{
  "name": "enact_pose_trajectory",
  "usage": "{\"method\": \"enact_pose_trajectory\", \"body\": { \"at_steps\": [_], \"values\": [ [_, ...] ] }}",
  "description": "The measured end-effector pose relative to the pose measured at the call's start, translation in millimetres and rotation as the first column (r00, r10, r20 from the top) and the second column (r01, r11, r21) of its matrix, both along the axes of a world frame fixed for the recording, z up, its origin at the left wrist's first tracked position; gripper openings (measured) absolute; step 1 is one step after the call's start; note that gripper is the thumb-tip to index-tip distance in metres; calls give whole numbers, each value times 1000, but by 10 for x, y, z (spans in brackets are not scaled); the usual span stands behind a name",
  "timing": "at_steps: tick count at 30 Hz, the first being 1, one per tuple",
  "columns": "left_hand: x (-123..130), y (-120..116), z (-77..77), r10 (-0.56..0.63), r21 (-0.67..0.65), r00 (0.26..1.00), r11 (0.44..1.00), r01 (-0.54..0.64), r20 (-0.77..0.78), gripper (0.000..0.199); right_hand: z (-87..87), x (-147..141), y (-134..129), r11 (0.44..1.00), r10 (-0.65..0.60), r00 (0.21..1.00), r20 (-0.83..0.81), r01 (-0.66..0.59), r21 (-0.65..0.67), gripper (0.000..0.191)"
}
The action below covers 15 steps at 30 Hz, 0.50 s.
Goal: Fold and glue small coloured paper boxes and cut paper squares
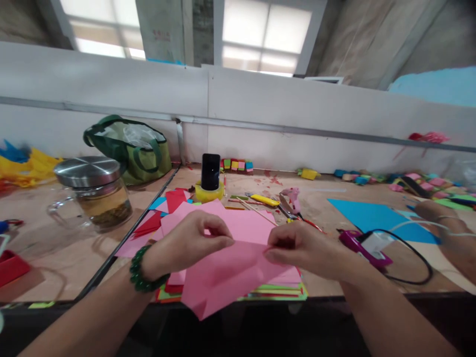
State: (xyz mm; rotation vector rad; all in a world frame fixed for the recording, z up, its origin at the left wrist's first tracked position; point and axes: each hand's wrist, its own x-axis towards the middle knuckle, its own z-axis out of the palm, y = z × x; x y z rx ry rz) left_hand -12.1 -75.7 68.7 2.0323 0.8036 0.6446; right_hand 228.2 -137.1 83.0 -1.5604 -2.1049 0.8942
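Note:
A pink paper sheet (230,277) is held up between both hands over a stack of coloured paper (275,291) at the table's front edge. My left hand (197,238), with a green bead bracelet (138,270) on its wrist, pinches the sheet's upper edge. To the right, my right hand (292,245) pinches the same edge between thumb and fingers. The sheet slopes toward me, and one corner hangs past the table edge. More pink sheets (208,210) lie behind it, with red paper pieces (148,225) at their left.
A glass tea jar (106,203) and a green bag (145,158) stand left. Behind the paper are a phone (210,171) on yellow tape (210,192), a yellow cutter (265,200) and a pink glue gun (292,198). Right: a purple power strip (366,248), blue paper (379,218), another person's hand (431,213).

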Motion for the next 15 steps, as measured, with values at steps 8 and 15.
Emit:
{"method": "enact_pose_trajectory", "body": {
  "at_steps": [8,15],
  "values": [
    [-146,-163,-200,242,-59,960,970,-235,140,28,-293,-35,7,891,-317,575,-755,454,-28,33],
    [-189,-229,-326,282,-72,947,959,-274,150,32,-435,-259,12,848,-258,352,-900,529,-36,25]
  ]
}}
